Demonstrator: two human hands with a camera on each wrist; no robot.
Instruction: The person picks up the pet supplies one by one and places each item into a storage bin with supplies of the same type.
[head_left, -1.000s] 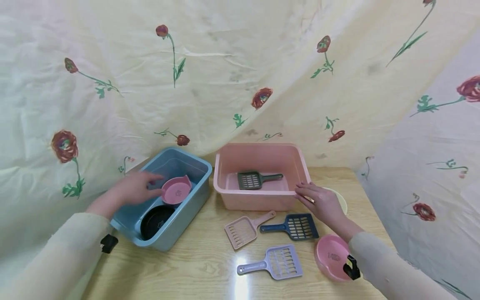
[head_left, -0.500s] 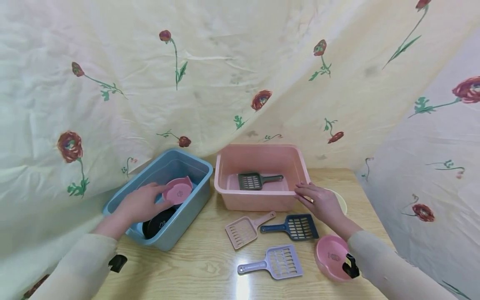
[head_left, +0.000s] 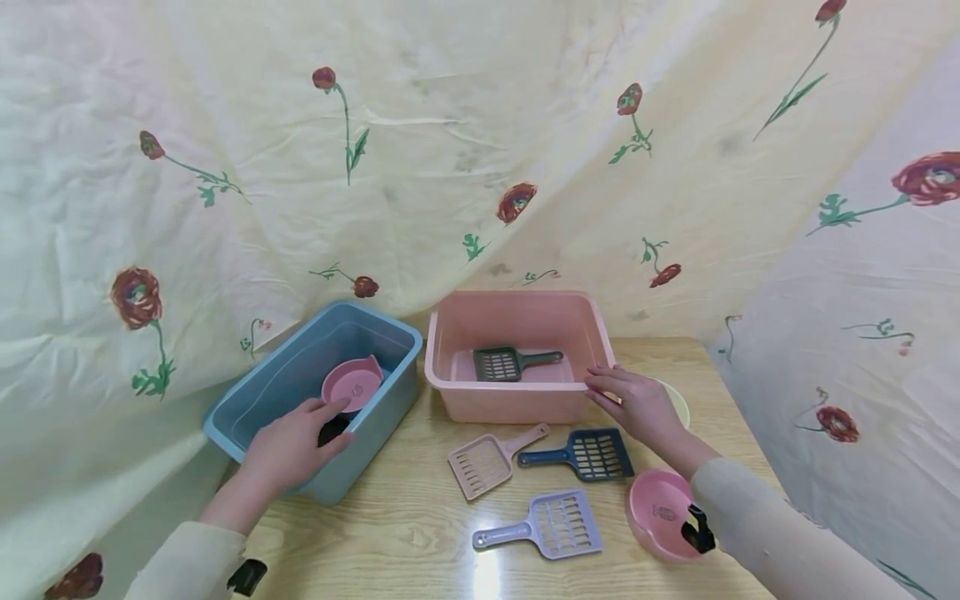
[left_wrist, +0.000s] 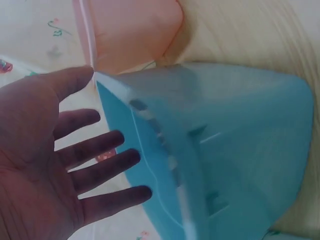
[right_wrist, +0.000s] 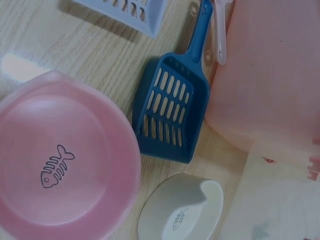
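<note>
While the left hand [head_left: 296, 446] hangs over the blue bin [head_left: 375, 433], the right hand [head_left: 641, 408] touches the pink bin's [head_left: 517, 404] rim.
The left fingers are spread above the partly hidden black bowl [head_left: 333, 427], beside the small pink bowl [head_left: 352, 382]; whether they touch it cannot be told. The right fingers lie extended at the rim's front right corner. Inside that bin is 1 dark green scoop [head_left: 498, 365]; 3 more, the pale pink scoop [head_left: 482, 467], navy scoop [head_left: 596, 454] and lilac scoop [head_left: 564, 525], lie on the table [head_left: 390, 542]. Near them are the pink fish-print bowl [right_wrist: 90, 190] and cream bowl [right_wrist: 212, 200].
</note>
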